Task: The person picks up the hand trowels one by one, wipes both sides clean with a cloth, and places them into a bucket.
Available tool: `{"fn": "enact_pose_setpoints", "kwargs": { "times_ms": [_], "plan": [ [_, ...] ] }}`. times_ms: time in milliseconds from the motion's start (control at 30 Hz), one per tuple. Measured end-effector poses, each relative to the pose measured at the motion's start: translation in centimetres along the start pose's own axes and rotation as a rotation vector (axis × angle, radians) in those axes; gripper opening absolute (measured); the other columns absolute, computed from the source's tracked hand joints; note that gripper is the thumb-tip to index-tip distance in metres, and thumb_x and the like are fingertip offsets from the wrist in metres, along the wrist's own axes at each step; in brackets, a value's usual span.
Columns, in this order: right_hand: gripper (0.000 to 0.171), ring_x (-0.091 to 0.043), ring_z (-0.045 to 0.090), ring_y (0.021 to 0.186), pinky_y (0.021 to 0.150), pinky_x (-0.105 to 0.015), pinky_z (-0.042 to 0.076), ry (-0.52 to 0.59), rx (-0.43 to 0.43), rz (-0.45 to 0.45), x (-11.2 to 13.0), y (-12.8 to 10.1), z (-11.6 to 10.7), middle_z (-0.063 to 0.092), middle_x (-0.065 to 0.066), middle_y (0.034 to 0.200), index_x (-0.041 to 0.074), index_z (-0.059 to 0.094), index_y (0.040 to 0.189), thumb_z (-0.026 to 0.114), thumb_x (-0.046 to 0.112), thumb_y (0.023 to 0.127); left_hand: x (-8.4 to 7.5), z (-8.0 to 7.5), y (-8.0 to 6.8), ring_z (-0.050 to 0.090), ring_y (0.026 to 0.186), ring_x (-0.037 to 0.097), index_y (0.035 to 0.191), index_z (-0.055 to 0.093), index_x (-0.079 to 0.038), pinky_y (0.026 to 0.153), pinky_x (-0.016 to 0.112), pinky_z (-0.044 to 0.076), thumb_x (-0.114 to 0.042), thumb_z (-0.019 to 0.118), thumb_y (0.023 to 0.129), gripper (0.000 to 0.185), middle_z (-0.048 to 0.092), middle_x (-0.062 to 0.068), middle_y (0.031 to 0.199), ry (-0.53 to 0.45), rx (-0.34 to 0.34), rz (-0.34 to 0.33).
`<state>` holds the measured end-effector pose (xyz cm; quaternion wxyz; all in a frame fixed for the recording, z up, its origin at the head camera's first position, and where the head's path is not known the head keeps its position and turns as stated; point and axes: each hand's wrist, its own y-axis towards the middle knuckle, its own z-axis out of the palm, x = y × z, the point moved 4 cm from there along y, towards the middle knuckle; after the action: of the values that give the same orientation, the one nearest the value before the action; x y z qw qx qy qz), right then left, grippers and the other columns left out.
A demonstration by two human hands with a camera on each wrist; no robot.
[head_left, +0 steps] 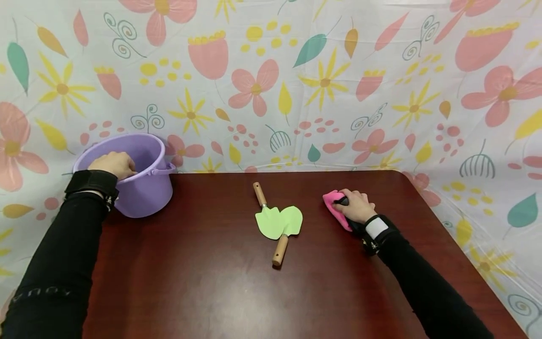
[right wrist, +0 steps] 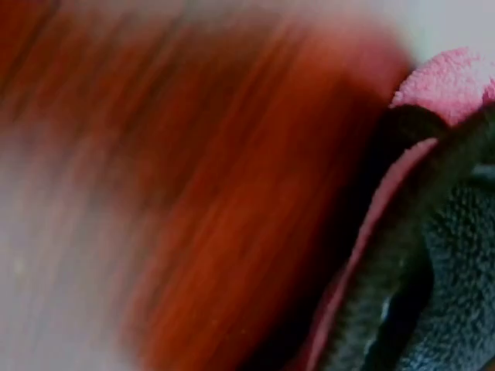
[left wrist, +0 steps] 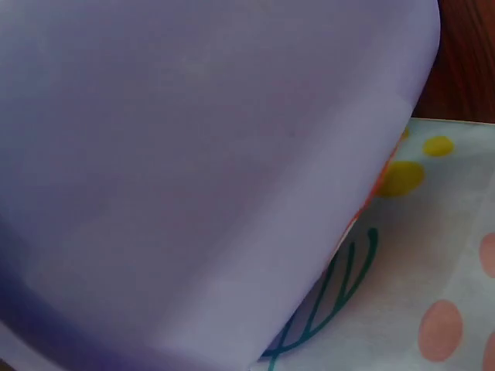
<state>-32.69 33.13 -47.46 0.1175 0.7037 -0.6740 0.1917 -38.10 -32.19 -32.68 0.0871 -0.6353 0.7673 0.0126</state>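
Observation:
A purple plastic bucket (head_left: pixel 144 188) stands at the back left of the dark wooden table (head_left: pixel 237 292). My left hand (head_left: pixel 113 165) grips its near rim, fingers curled over the edge; the bucket wall (left wrist: pixel 201 170) fills the left wrist view. On the right, my right hand (head_left: pixel 357 205) holds a pink cloth (head_left: pixel 334 207) with a black part against the table; the pink cloth (right wrist: pixel 456 77) shows blurred in the right wrist view. Two small green trowels with wooden handles (head_left: pixel 279 223) lie crossed in the middle, apart from both hands.
A flowered sheet (head_left: pixel 296 84) hangs behind the table and drapes around its left and right sides. The table's right back corner (head_left: pixel 402 175) is rounded.

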Motion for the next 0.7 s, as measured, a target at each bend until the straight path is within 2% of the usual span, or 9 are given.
{"fn": "enact_pose_setpoints", "kwargs": {
  "times_ms": [100,167,267,367,533,700],
  "plan": [
    [0.066,-0.051,0.028,0.125,0.085,-0.072,0.026,-0.015,0.002,0.010,0.2,0.0,0.1,0.042,-0.027,0.134,0.010,0.042,0.142,0.063,0.046,0.091,0.3,0.3,0.0,0.060,0.090,0.046,0.102,0.076,-0.005,0.073,0.058,0.043,-0.050,0.062,0.090,0.048,0.066,0.027,0.103,-0.015,0.007,-0.020],
    [0.065,-0.051,0.027,0.124,0.085,-0.072,0.026,-0.019,0.002,0.010,0.4,0.0,0.1,0.042,-0.027,0.133,0.010,0.042,0.142,0.063,0.046,0.092,0.6,0.4,0.1,0.055,0.098,0.054,0.114,0.071,0.000,0.077,0.062,0.041,-0.067,0.048,0.092,0.073,0.060,0.034,0.113,-0.026,0.012,-0.043],
    [0.064,-0.052,0.026,0.125,0.086,-0.072,0.026,-0.021,-0.003,0.006,0.8,-0.2,0.1,0.042,-0.028,0.134,0.010,0.042,0.141,0.063,0.046,0.092,0.8,0.5,-0.1,0.045,0.111,0.061,0.128,0.059,0.004,0.085,0.067,0.036,-0.077,0.030,0.090,0.094,0.048,0.040,0.127,-0.048,0.008,-0.062],
    [0.064,-0.052,0.025,0.127,0.086,-0.073,0.025,-0.020,-0.004,0.007,1.0,-0.4,0.1,0.041,-0.028,0.135,0.009,0.042,0.141,0.062,0.046,0.092,0.7,0.6,-0.2,0.039,0.117,0.062,0.133,0.055,0.002,0.090,0.070,0.032,-0.076,0.025,0.092,0.093,0.044,0.039,0.132,-0.074,-0.013,-0.061],
    [0.070,-0.053,0.016,0.133,0.091,-0.077,0.019,-0.020,0.007,0.007,1.2,-1.1,-0.4,0.036,-0.029,0.142,0.008,0.040,0.143,0.061,0.050,0.092,0.3,0.4,-0.5,0.040,0.117,0.060,0.126,0.060,0.001,0.091,0.069,0.032,-0.070,0.025,0.095,0.085,0.048,0.037,0.129,-0.094,-0.035,-0.041],
    [0.075,-0.053,0.006,0.138,0.094,-0.080,0.010,-0.023,-0.002,-0.041,1.9,-1.9,-1.7,0.029,-0.027,0.149,0.011,0.037,0.147,0.060,0.054,0.092,-0.4,-0.4,-0.9,0.039,0.119,0.057,0.130,0.052,0.007,0.094,0.068,0.030,-0.058,0.029,0.101,0.075,0.045,0.038,0.129,-0.110,-0.130,0.011]
  ]
}}
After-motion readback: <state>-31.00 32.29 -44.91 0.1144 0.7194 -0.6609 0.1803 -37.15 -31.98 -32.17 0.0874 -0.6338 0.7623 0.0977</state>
